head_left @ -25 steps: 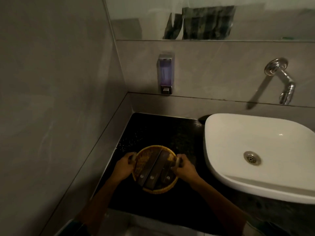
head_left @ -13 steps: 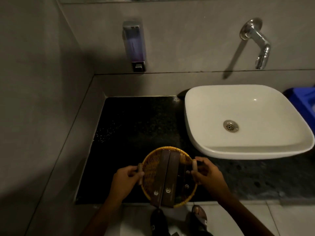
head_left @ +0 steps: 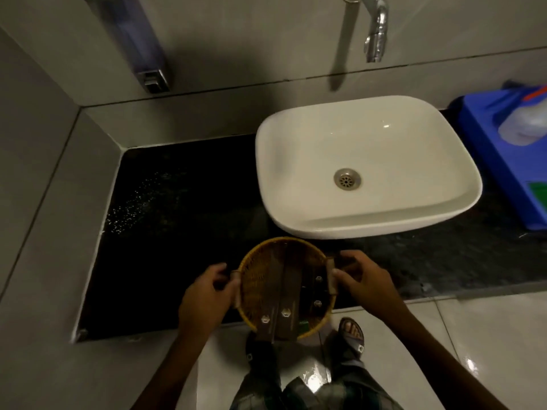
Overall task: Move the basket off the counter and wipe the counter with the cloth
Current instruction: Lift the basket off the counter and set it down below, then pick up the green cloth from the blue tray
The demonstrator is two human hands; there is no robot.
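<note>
A round yellow wicker basket (head_left: 260, 279) with dark flat packets inside is held over the front edge of the black stone counter (head_left: 183, 208). My left hand (head_left: 204, 294) grips its left handle and my right hand (head_left: 364, 279) grips its right handle. Part of the basket hangs past the counter edge above the floor. I see no cloth in this view.
A white basin (head_left: 361, 161) sits on the counter to the right, with a chrome tap (head_left: 376, 28) above it. A soap dispenser (head_left: 139, 45) hangs on the back wall. A blue plastic box (head_left: 509, 161) stands at the far right. Grey tiled walls close the left side. My sandalled feet (head_left: 352, 335) stand on the glossy floor.
Both hands have drawn the basket toward me, from the middle of the counter to its front edge. My head has tilted down, showing the floor and my feet.
</note>
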